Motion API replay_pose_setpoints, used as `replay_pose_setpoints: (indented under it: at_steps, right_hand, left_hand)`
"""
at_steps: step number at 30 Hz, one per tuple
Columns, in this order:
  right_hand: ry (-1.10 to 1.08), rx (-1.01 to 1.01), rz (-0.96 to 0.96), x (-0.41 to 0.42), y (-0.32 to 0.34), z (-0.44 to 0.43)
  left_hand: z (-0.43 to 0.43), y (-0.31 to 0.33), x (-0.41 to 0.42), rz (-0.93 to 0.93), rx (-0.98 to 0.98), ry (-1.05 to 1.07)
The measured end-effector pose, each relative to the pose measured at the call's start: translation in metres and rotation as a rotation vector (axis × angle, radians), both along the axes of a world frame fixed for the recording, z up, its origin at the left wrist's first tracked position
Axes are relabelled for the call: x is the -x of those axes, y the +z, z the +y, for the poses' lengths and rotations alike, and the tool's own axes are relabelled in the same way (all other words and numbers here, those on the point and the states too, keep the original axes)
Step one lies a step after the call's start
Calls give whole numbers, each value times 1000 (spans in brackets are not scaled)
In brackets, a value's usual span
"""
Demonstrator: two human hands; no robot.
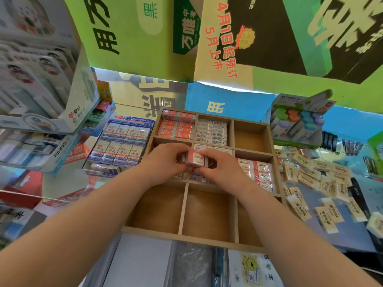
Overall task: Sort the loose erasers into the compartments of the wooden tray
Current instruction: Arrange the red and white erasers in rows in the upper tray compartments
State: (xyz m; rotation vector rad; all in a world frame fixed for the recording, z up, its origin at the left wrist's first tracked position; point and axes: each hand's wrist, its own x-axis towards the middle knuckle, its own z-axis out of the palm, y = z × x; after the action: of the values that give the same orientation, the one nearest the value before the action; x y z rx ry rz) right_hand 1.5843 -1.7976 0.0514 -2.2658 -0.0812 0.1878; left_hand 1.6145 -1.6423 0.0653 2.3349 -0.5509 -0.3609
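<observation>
1. Green and blue printed posters (134, 38) cover the worktop and the wall behind it, glossy and flat.
2. On them lies the wooden tray (273, 162), pale bare wood, thin dividers cutting it into a three-by-three grid of square compartments.
3. My left hand (165, 160) and right hand (221, 168) meet over the middle row. Both pinch one small eraser (194, 159), fingers curled round its ends.
4. That eraser is a short rectangular block in a shiny red-and-white sleeve marked 2B. Its long axis runs left to right between my hands, nearly level.
5. Matching red-sleeved erasers (176, 126) fill the far-left compartment, and more (259, 172) sit in the middle-right one. White erasers with barcodes up (211, 132) are stacked in the far-middle one.
6. My hands and wrists hide most of the middle-left and centre compartments, so I cannot tell what they hold.
7. Cream-coloured loose erasers (310, 183) lie scattered at all angles just right of the tray.
8. At left stands a cardboard display box (122, 146) of blue-and-white erasers in neat rows. At far right stands a box of pastel plastic pieces (298, 123).
</observation>
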Motion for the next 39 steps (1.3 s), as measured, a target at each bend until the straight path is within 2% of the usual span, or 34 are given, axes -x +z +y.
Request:
replay_pose_setpoints:
  at_steps: [5,10,14,19,22,26,32,35,39]
  right_hand:
    - [-80,33,-25,-1,2,-8]
    - [-48,264,-70,-4,-3,-2]
    - [-23,304,-86,-2,-9,-3]
    - [-8,292,-107,-1,-11,-6]
    - [-19,294,-121,-1,-13,-5]
    - [-17,294,-127,0,-13,-5]
    - [-2,293,-141,0,-14,-6]
    - [2,292,-149,1,-14,-6]
    - [12,295,-156,2,-14,-6]
  left_hand:
    - [16,-5,-5,-46,-113,101]
    - [18,-13,-10,-127,-402,69]
    - [12,-17,-8,-56,-305,75]
    - [14,-15,-10,-94,-272,36]
    - [16,-10,-11,-131,-196,111]
    - [11,-4,-12,-1,-120,206]
    - [4,-2,-18,-52,-427,286]
    - [4,-1,-18,-93,-647,277]
    - [3,-2,-18,-193,-798,198]
